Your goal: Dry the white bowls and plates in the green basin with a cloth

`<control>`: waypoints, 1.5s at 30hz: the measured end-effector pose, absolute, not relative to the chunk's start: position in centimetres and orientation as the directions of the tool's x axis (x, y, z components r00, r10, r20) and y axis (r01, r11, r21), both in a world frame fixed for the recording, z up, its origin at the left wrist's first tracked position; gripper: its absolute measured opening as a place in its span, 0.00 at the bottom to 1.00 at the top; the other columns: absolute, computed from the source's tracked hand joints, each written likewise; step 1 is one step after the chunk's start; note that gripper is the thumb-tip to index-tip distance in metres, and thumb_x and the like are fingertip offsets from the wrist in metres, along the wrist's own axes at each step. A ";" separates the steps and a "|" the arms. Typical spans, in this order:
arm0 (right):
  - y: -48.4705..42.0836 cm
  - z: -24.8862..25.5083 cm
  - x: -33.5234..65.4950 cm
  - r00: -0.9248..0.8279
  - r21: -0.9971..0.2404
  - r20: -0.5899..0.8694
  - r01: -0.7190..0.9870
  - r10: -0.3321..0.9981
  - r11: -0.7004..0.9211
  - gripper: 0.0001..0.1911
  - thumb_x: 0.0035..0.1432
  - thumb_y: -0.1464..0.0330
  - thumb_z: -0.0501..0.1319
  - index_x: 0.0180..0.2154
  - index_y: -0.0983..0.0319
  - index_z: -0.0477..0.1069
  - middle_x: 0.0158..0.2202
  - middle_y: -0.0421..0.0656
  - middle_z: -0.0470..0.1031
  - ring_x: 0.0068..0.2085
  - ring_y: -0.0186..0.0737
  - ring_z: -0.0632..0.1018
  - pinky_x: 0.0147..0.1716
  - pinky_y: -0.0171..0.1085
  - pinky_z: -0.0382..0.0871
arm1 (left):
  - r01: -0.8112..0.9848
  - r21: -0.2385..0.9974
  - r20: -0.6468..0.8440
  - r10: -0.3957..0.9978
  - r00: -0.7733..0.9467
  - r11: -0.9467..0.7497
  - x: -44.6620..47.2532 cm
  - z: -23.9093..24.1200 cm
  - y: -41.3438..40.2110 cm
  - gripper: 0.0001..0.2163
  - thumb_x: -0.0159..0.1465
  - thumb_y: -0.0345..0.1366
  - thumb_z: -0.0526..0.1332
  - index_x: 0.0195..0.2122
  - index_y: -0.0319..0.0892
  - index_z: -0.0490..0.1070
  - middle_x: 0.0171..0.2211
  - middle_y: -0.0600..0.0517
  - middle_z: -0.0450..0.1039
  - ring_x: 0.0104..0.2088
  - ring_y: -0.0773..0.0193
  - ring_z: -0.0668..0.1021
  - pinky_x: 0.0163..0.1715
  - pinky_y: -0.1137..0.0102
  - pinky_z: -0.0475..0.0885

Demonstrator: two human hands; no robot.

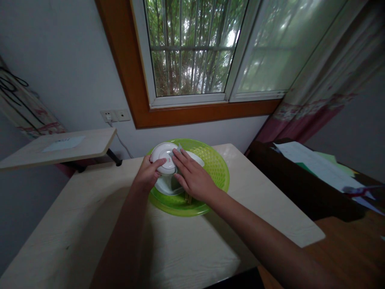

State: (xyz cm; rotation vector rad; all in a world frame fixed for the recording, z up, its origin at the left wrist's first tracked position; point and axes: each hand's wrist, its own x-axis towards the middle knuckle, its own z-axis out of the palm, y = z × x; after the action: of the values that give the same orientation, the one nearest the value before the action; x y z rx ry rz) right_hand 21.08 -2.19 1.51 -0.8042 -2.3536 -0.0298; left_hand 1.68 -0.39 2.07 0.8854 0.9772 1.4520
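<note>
My left hand [147,173] grips a white bowl [161,153] by its left rim, thumb lying across its underside. The bowl is tipped so that its base, with a foot ring and small red marks, faces up. Against the bowl's right side my right hand [194,174] presses a thin pale cloth [178,148], its fingers stretched together over it. Most of the cloth is hidden under those fingers. Both hands are above a bright green plastic basket [221,168]. White dishes [168,188] lie inside the basket, partly covered by the hands and bowl.
The basket stands on a light wooden table [240,216] near the wall. A small raised shelf [60,146] with a paper is at the left. A power socket [108,116] with a plugged cable is behind. Papers [319,164] lie on a dark surface at right.
</note>
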 end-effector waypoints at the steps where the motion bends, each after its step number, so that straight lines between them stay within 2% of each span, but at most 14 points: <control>1: -2.2 1.5 21.1 -0.612 -0.157 0.583 0.561 0.534 0.813 0.34 0.72 0.62 0.52 0.73 0.61 0.42 0.75 0.46 0.44 0.75 0.50 0.43 0.72 0.56 0.49 | -0.379 0.925 -0.015 0.994 -0.105 -0.026 1.7 2.0 -0.4 0.23 0.48 0.33 0.72 0.44 0.40 0.68 0.40 0.47 0.79 0.38 0.57 0.81 0.39 0.64 0.77; 3: -2.2 1.5 21.0 -0.610 -0.138 0.591 0.568 0.528 0.811 0.35 0.72 0.61 0.52 0.73 0.61 0.42 0.75 0.46 0.44 0.75 0.51 0.43 0.72 0.57 0.50 | -0.387 0.922 -0.042 0.994 -0.100 0.000 1.7 1.9 -0.4 0.24 0.46 0.31 0.74 0.43 0.40 0.67 0.39 0.48 0.78 0.36 0.60 0.81 0.37 0.67 0.76; 5: -2.1 1.4 21.0 -0.585 -0.152 0.604 0.581 0.541 0.799 0.35 0.72 0.61 0.53 0.73 0.60 0.42 0.76 0.46 0.41 0.75 0.51 0.44 0.71 0.57 0.52 | -0.389 0.921 -0.052 0.995 -0.090 0.013 1.8 1.8 -0.4 0.25 0.45 0.31 0.74 0.42 0.40 0.66 0.39 0.49 0.77 0.34 0.62 0.80 0.34 0.69 0.75; 8: -1.9 1.2 21.1 -0.535 -0.196 0.620 0.603 0.574 0.774 0.35 0.72 0.60 0.53 0.73 0.57 0.42 0.76 0.45 0.33 0.74 0.52 0.46 0.71 0.57 0.53 | -0.400 0.917 -0.043 0.991 -0.123 -0.010 1.9 1.7 -0.3 0.25 0.45 0.30 0.74 0.42 0.41 0.65 0.38 0.50 0.77 0.34 0.62 0.80 0.34 0.69 0.75; 10: -1.8 1.1 21.2 -0.510 -0.217 0.631 0.607 0.584 0.764 0.33 0.72 0.61 0.53 0.73 0.53 0.45 0.76 0.42 0.33 0.74 0.52 0.47 0.70 0.58 0.54 | -0.423 0.906 -0.044 0.985 -0.167 -0.031 1.7 1.7 -0.2 0.25 0.45 0.29 0.73 0.42 0.41 0.64 0.39 0.50 0.77 0.35 0.61 0.80 0.35 0.67 0.76; 16: -2.1 1.4 21.2 -0.571 -0.172 0.623 0.567 0.535 0.806 0.28 0.70 0.62 0.56 0.69 0.49 0.57 0.76 0.38 0.39 0.74 0.54 0.46 0.70 0.61 0.52 | -0.468 0.882 -0.034 0.982 -0.186 -0.058 1.2 1.7 0.1 0.24 0.47 0.30 0.73 0.43 0.41 0.64 0.38 0.50 0.77 0.35 0.61 0.81 0.37 0.66 0.77; 21: -2.3 1.5 21.0 -0.539 -0.166 0.622 0.619 0.568 0.768 0.29 0.69 0.61 0.58 0.69 0.46 0.57 0.76 0.35 0.41 0.74 0.57 0.47 0.70 0.63 0.52 | -0.461 0.886 -0.024 0.990 -0.141 -0.044 1.6 1.7 -0.1 0.23 0.48 0.30 0.73 0.42 0.40 0.65 0.35 0.51 0.77 0.32 0.62 0.80 0.34 0.68 0.77; 26: -2.1 1.2 21.2 -0.469 -0.194 0.647 0.661 0.601 0.725 0.27 0.70 0.62 0.57 0.67 0.49 0.60 0.75 0.38 0.46 0.72 0.57 0.51 0.68 0.64 0.54 | -0.438 0.899 -0.057 0.982 -0.182 -0.030 1.3 1.9 -0.2 0.23 0.48 0.27 0.72 0.43 0.41 0.64 0.39 0.49 0.76 0.37 0.59 0.81 0.38 0.64 0.78; 32: -2.1 1.3 21.3 -0.514 -0.192 0.645 0.608 0.566 0.771 0.25 0.71 0.63 0.55 0.67 0.50 0.61 0.73 0.43 0.50 0.71 0.55 0.54 0.67 0.63 0.57 | -0.448 0.894 -0.046 0.989 -0.138 -0.021 0.9 2.1 -0.3 0.22 0.49 0.28 0.71 0.44 0.41 0.65 0.39 0.48 0.77 0.40 0.55 0.82 0.41 0.59 0.78; 37: -2.1 1.5 21.1 -0.466 -0.214 0.649 0.647 0.601 0.732 0.24 0.71 0.63 0.54 0.67 0.51 0.62 0.72 0.46 0.51 0.69 0.54 0.57 0.66 0.60 0.57 | -0.456 0.890 -0.043 0.992 -0.117 -0.016 1.0 1.9 -0.3 0.23 0.48 0.29 0.72 0.43 0.41 0.66 0.38 0.49 0.78 0.38 0.57 0.82 0.41 0.59 0.79; 39: -2.1 1.4 21.1 -0.441 -0.232 0.643 0.667 0.626 0.708 0.25 0.71 0.63 0.55 0.67 0.52 0.61 0.69 0.49 0.55 0.66 0.54 0.60 0.64 0.58 0.60 | -0.466 0.884 -0.037 0.992 -0.120 -0.024 1.2 1.9 -0.3 0.22 0.48 0.29 0.72 0.43 0.40 0.67 0.38 0.48 0.79 0.38 0.56 0.82 0.41 0.59 0.79; 42: -2.0 1.2 21.1 -0.409 -0.275 0.633 0.675 0.658 0.685 0.26 0.70 0.63 0.55 0.67 0.54 0.61 0.59 0.52 0.64 0.56 0.52 0.68 0.58 0.55 0.67 | -0.484 0.874 0.011 0.998 -0.063 -0.040 1.5 2.1 -0.3 0.21 0.48 0.30 0.73 0.43 0.37 0.71 0.39 0.45 0.81 0.41 0.52 0.83 0.44 0.59 0.79; 45: -1.8 0.9 21.2 -0.410 -0.300 0.640 0.646 0.650 0.703 0.26 0.71 0.64 0.54 0.68 0.57 0.60 0.51 0.52 0.66 0.49 0.49 0.69 0.51 0.51 0.71 | -0.512 0.858 0.054 0.998 0.036 -0.028 1.7 2.4 -0.4 0.21 0.51 0.31 0.72 0.46 0.34 0.74 0.42 0.40 0.81 0.45 0.49 0.82 0.47 0.58 0.78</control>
State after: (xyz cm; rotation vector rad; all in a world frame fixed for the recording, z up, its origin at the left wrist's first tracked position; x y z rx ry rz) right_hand 21.20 -1.82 0.86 -0.9836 -2.1414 0.0069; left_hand 1.66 -0.40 2.37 0.8570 0.7513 1.4114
